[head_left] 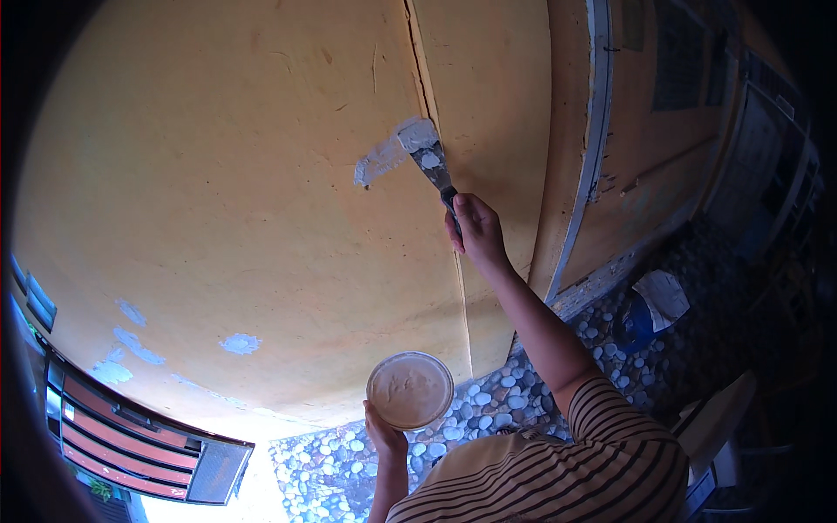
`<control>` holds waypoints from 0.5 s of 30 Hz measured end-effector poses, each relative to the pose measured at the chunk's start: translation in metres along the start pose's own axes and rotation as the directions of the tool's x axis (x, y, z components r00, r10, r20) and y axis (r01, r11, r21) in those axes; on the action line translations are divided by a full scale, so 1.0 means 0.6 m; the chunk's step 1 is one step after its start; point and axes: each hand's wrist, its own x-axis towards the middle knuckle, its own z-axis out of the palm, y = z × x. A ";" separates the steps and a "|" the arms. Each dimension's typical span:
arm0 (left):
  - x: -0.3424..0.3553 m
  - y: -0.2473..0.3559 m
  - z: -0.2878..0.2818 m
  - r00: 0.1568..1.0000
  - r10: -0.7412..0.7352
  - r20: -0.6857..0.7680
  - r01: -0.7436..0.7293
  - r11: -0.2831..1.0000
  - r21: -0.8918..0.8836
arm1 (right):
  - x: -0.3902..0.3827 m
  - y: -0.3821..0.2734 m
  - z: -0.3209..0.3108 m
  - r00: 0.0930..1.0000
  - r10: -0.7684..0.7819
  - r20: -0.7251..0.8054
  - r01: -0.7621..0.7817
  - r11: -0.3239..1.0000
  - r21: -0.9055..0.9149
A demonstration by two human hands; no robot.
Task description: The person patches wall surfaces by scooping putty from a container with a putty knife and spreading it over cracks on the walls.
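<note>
My right hand (476, 228) is closed around the dark handle of a putty knife (433, 167). The knife's blade carries whitish filler and lies against the yellow-orange wall (261, 200), beside a long vertical crack (420, 61). A smear of wet filler (380, 162) runs down and left from the blade. Lower down, my left hand (384, 432) grips a round tub (410, 390) by its side, fingers partly hidden beneath it. Pale filler fills the tub, its surface marked by scooping.
Dried white patches (240, 343) dot the lower left wall. A pebble-patterned floor (349, 462) runs along its base. On the right are a door frame (580, 174), a blue container (639, 321) with something whitish on it, and a white chair (719, 423). A red slatted gate (131, 436) stands lower left.
</note>
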 end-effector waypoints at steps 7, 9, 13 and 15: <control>0.000 -0.007 -0.005 0.999 0.037 -0.004 -0.037 0.999 0.036 | 0.007 0.019 -0.001 0.995 0.099 -0.025 -0.100 0.994 -0.045; -0.008 0.005 0.007 0.997 -0.062 -0.045 0.056 0.990 -0.128 | 0.006 0.018 0.001 0.995 0.092 -0.030 -0.093 0.994 -0.049; -0.007 -0.002 -0.006 0.999 -0.050 -0.012 0.049 0.996 -0.070 | 0.008 0.021 0.008 0.996 0.092 -0.016 -0.092 0.996 -0.007; -0.007 -0.004 -0.007 0.999 -0.048 -0.022 0.047 0.996 -0.074 | -0.003 0.029 0.002 0.995 0.095 0.011 -0.095 0.995 -0.004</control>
